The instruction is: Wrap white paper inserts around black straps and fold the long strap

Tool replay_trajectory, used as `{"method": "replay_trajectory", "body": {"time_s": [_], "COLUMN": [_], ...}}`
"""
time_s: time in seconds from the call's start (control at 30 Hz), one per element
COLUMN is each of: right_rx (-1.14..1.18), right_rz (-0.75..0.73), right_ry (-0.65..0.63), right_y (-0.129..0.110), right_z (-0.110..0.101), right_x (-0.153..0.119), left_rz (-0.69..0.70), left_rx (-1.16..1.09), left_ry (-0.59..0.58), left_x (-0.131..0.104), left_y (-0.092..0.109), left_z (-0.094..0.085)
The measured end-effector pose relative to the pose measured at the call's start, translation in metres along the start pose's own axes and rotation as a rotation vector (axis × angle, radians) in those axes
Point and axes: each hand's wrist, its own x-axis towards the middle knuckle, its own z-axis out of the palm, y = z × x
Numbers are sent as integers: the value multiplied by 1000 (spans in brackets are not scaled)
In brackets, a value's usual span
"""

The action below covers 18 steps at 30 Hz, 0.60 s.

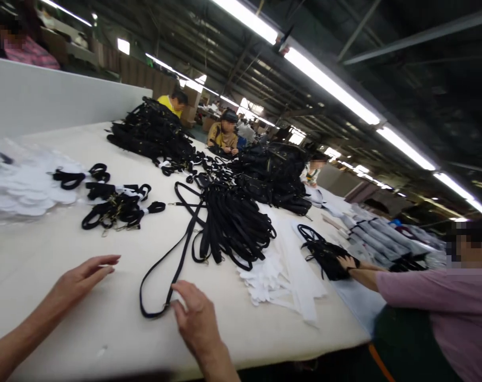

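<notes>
My left hand hovers above the left part of the white table, fingers stretched out and holding nothing. A single black strap lies in a loose loop between my hands, its upper end running toward a bundle. At the loop's lower right, my right hand has its curved index finger and thumb apart, fingertips right beside the strap; I cannot tell if they touch it. Behind it lies a thick bundle of black straps with metal clips. Several folded straps tied with white bands are piled beyond my left hand.
White cut pieces in clear plastic lie at the left. White strips sit right of the bundle. Heaps of black bags stand farther back. A co-worker in a pink sleeve handles a black bag at the right. Other people sit beyond.
</notes>
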Motion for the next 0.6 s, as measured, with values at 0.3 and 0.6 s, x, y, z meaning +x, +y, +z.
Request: {"method": "replay_trajectory", "body": {"time_s": [0.3, 0.6], "right_rx": [11, -163], "right_rz": [48, -88], "right_ry": [-73, -116], "right_y": [24, 5], "right_z": [23, 45], "right_x": [-9, -4], "left_rz": [316, 359], "left_rx": [70, 100], "left_ry": [-124, -34], "left_x": [-69, -62], "left_y": [43, 41], "left_z": [67, 84]}}
